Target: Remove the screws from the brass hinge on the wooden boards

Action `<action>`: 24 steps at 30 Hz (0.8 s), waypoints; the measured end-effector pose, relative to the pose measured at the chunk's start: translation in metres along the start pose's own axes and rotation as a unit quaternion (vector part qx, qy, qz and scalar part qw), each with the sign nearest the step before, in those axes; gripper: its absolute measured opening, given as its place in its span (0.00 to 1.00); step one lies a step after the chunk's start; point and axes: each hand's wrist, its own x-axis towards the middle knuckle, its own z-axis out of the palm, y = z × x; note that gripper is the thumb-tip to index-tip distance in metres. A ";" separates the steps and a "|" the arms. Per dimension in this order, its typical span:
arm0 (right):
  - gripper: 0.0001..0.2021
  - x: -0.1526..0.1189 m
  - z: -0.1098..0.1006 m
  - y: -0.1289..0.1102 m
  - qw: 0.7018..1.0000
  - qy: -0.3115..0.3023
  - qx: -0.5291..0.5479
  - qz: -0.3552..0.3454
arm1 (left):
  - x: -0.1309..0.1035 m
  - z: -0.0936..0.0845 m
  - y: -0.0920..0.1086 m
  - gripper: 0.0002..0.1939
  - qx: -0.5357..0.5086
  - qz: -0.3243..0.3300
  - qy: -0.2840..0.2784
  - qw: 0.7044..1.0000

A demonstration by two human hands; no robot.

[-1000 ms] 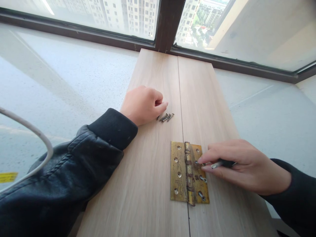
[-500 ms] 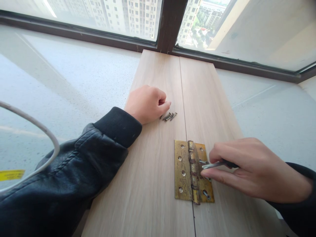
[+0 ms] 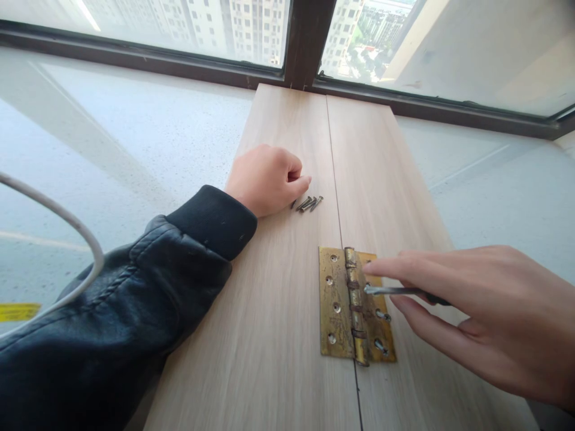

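Note:
My right hand [image 3: 489,311] holds a screwdriver [image 3: 399,291] with a short metal shaft, its tip over the right leaf of a worn brass hinge [image 3: 333,320]. The index finger stretches forward over that leaf's upper part, covering some of it. Two screws, a middle screw [image 3: 383,315] and a lower screw [image 3: 381,346], stand tilted in the right leaf. The left leaf has several bare holes. My left hand [image 3: 268,179] rests as a fist on the board; the inside of its fingers is hidden. Several loose screws [image 3: 309,204] lie just beside it.
The hinge lies across the seam between two pale wooden boards [image 3: 287,287]. They reach the dark window frame [image 3: 302,48] over a white speckled sill [image 3: 179,131]. At left, a grey cable [image 3: 85,233] loops near my sleeve, with a yellow label [image 3: 18,311] below.
My right hand has shifted to the right and loosened from a pinch, its index finger now extended above the screwdriver. The shaft lies more level. My left hand keeps its place beside the loose screws.

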 end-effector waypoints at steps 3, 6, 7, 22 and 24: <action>0.14 0.003 0.000 0.000 0.994 0.030 -0.099 -0.022 | 0.000 0.000 0.000 0.18 -0.003 0.003 0.001 1.000; 0.14 0.008 0.004 -0.003 0.993 0.018 -0.114 -0.032 | 0.000 0.000 0.000 0.18 -0.004 0.002 0.002 1.000; 0.14 0.009 0.005 -0.004 0.993 0.008 -0.112 -0.039 | 0.000 0.000 0.000 0.18 -0.004 0.002 0.003 1.000; 0.16 0.058 -0.007 0.028 0.970 0.076 0.142 0.184 | 0.000 0.001 -0.002 0.20 -0.032 0.009 0.011 0.999; 0.17 0.074 0.000 0.026 0.962 0.087 0.169 0.197 | 0.000 0.000 -0.001 0.19 -0.035 0.011 0.013 0.999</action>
